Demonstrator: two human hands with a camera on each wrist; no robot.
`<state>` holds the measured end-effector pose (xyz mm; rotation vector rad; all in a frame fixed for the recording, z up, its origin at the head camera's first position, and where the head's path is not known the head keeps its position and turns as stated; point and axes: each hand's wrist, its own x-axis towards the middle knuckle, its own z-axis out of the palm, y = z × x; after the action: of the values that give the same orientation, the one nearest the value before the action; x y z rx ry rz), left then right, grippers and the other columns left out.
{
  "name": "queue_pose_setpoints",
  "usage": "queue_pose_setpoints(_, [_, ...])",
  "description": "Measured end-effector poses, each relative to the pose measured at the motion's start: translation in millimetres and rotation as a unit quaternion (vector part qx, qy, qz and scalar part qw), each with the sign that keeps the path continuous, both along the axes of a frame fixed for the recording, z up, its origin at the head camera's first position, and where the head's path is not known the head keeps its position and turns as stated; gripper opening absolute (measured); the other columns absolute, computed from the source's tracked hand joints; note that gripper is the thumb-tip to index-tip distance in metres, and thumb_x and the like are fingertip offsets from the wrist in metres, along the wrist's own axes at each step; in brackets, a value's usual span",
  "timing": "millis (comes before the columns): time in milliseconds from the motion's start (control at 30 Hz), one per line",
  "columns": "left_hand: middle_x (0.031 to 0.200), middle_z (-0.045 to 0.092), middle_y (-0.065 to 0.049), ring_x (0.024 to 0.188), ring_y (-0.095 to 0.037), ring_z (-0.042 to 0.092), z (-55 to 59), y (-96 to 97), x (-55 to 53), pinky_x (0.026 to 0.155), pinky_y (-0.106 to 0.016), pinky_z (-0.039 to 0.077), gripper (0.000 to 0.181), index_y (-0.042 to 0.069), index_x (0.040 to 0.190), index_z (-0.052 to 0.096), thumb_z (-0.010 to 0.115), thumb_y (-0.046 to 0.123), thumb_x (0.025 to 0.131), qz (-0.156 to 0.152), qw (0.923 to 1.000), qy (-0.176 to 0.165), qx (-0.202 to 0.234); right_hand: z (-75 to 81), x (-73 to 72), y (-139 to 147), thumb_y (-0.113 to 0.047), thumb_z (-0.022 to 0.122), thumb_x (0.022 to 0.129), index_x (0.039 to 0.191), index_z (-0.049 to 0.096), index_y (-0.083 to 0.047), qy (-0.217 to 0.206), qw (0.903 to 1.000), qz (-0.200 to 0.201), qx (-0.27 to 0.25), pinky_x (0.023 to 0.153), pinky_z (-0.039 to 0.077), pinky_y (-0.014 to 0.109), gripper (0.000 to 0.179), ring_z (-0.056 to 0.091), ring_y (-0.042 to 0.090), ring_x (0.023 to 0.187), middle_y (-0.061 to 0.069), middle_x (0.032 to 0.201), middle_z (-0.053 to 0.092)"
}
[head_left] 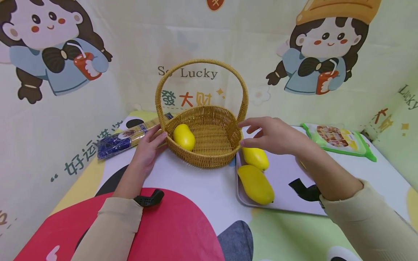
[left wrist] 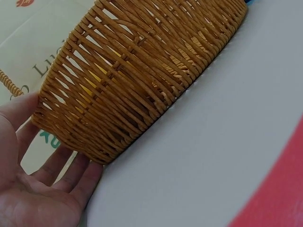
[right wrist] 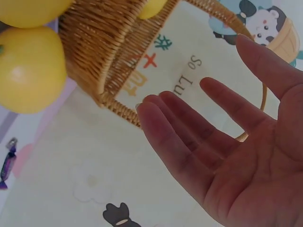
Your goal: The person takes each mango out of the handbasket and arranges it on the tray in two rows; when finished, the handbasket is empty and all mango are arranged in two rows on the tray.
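Nearest are two beige sleeves (head_left: 114,224), reaching in over the patterned surface (head_left: 196,179). Beyond them, on a pale tray (head_left: 284,185) at the right, lies a large mango (head_left: 256,185), with a smaller mango (head_left: 256,157) just behind it. Both should be fairly weighty for their size, smooth-skinned and a little slippery, and perhaps easily bruised — best taken around the middle with the whole palm.

Farther in, the left hand (head_left: 145,152) has its fingers extended against the side of the wicker basket (head_left: 209,159), thumb near the rim. The right hand (head_left: 274,136) is loosely open and holds nothing, its fingertips by the opposite rim; whether they touch it I cannot tell.

The basket stands upright between the hands, a third mango (head_left: 184,137) inside at its left. It looks light and springy but grippy, so the arched handle (head_left: 202,61) suits lifting — the rim, steadying.

Behind lie a blue-ended packet (head_left: 114,146) at left and a green-edged packet (head_left: 339,139) at right, before a printed cloth (head_left: 130,72).
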<state>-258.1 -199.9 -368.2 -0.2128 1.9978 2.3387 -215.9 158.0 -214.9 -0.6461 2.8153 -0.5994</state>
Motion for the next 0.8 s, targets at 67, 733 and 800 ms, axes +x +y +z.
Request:
queue_pose_setpoints(67, [0.168, 0.034, -0.004, 0.149, -0.025, 0.044, 0.2, 0.2, -0.2, 0.123, -0.041, 0.038, 0.064, 0.035, 0.162, 0.034, 0.062, 0.031, 0.105, 0.001, 1.0, 0.001, -0.002, 3.5, -5.7, -4, -0.039, 0.074, 0.096, 0.144, 0.06, -0.018, -0.005, 1.0, 0.0, -0.001, 0.083, 0.063, 0.041, 0.055, 0.065, 0.033, 0.115, 0.018, 0.132, 0.066])
queue_pose_setpoints(733, [0.166, 0.036, -0.003, 0.148, -0.024, 0.045, -1.5, 0.9, -1.7, 0.123, -0.04, 0.04, 0.061, 0.035, 0.161, 0.036, 0.061, 0.029, 0.105, 0.007, 1.0, -0.002, 0.0, 12.7, -57.2, -36, -0.032, 0.072, 0.096, 0.146, 0.057, -0.023, -0.066, 0.9973, -0.006, -0.031, 0.094, 0.059, 0.047, 0.052, 0.066, 0.034, 0.113, 0.012, 0.133, 0.067])
queue_pose_setpoints(800, [0.166, 0.037, -0.003, 0.148, -0.024, 0.045, -1.5, 0.9, -1.6, 0.122, -0.04, 0.04, 0.061, 0.035, 0.161, 0.036, 0.061, 0.029, 0.105, 0.008, 1.0, -0.002, -0.001, 13.5, -62.3, -40, -0.031, 0.072, 0.097, 0.147, 0.057, -0.023, -0.078, 0.9964, 0.0, -0.034, 0.096, 0.059, 0.048, 0.053, 0.066, 0.032, 0.114, 0.012, 0.133, 0.066])
